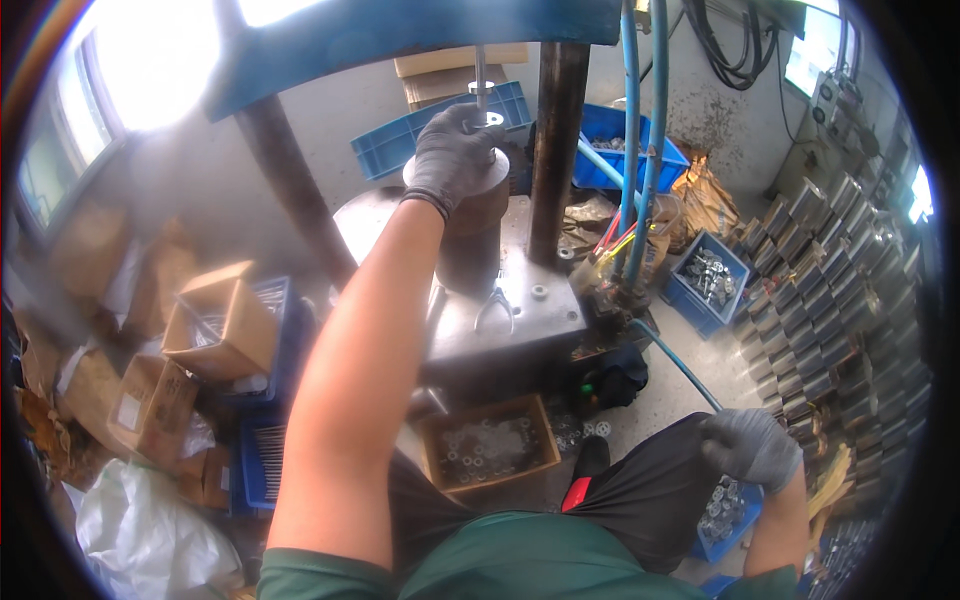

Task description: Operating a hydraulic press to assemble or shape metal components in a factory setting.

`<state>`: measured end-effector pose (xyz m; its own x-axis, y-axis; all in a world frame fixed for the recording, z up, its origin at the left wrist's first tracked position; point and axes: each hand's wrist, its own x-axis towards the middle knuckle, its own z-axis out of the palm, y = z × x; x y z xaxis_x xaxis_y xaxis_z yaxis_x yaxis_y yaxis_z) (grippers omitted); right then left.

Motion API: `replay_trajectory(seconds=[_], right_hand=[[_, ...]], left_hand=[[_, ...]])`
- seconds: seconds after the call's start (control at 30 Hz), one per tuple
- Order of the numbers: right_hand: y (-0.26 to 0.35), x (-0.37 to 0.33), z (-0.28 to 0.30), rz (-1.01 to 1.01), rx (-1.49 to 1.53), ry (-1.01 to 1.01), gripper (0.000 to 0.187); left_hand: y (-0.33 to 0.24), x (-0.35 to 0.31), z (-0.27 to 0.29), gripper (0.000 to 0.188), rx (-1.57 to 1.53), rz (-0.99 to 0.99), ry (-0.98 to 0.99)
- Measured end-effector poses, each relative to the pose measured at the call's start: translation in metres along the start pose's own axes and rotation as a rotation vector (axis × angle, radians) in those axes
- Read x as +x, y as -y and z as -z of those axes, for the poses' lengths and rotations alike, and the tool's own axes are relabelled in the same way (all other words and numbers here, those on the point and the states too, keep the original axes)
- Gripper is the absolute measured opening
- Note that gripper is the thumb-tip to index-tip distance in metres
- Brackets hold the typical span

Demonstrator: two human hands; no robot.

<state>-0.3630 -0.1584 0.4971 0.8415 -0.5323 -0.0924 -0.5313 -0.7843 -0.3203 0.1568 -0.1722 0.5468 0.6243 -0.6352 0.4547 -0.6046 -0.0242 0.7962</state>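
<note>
My left hand [455,158], in a grey glove, reaches over a dark upright cylinder [470,240] with a pale round top plate [488,180]. Its fingers are closed at a small metal ring [493,119], just below a vertical rod [480,65] that carries a disc. Whether the ring touches the rod I cannot tell. Over my right thigh, my right hand [752,450], also gloved, is curled closed; its fingertips are turned away and anything in them is hidden. Pliers [495,308] and a small ring [540,292] lie on the metal press table [460,345].
Dark press columns [558,150] and blue hoses [630,150] flank the work. A wooden box of rings [490,445] sits below. Blue bins of metal parts [708,282] and stacked metal cylinders [830,300] stand right; cardboard boxes [225,325] and a white sack [150,530] left.
</note>
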Motion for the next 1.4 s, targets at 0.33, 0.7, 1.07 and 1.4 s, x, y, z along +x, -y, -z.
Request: replay_trajectory(seconds=[0.33,0.7,1.07,1.4], right_hand=[[-0.004,0.122,0.075,0.291,-0.305,-1.058,0.021],[-0.001,0.078,0.058,0.117,0.038,-0.637,0.021],[0.015,-0.004,-0.002,0.004,-0.125,0.182,0.028],[0.007,-0.004,-0.001,0.036,-0.059,-0.035,0.027]], left_hand=[[0.006,0.001,0.004,0.046,-0.14,0.006,0.035],[0.01,0.005,0.004,0.047,-0.172,0.015,0.04],[0.001,0.003,0.002,0.044,-0.093,0.008,0.004],[0.001,0.001,0.006,0.049,-0.126,0.051,0.038]])
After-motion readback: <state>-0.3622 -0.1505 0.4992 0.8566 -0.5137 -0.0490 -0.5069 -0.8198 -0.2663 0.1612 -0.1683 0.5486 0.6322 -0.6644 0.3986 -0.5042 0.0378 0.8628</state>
